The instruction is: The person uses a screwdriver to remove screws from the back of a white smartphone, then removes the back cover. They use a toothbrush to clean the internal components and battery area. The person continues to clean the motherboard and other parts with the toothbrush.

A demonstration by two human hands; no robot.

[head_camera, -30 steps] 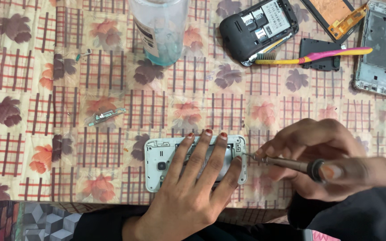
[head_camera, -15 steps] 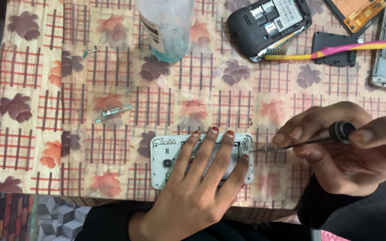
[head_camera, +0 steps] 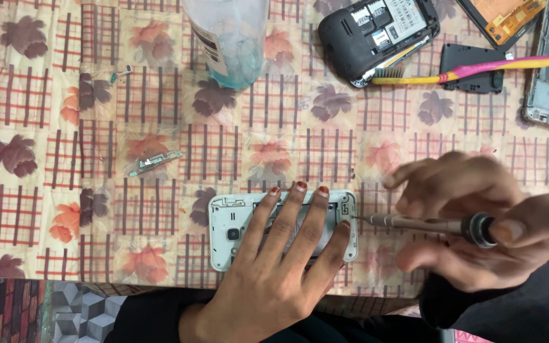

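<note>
Left hand [head_camera: 281,273] lies flat on the white opened phone frame [head_camera: 230,232]; right hand [head_camera: 478,222] grips the slim metal screwdriver [head_camera: 414,222], tip at the frame's edge.

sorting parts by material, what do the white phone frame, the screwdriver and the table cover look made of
White phone frame: likely matte moulded plastic, with ribs and cut-outs. Screwdriver: dull grey metal shaft, darker cap, probably metal too. Table cover: glossy printed sheet, probably vinyl, with soft glare.

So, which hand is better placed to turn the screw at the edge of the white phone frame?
The right hand: it grips the screwdriver, whose tip meets the white phone frame at its edge. The left hand lies flat on the frame, steadying it.
</note>
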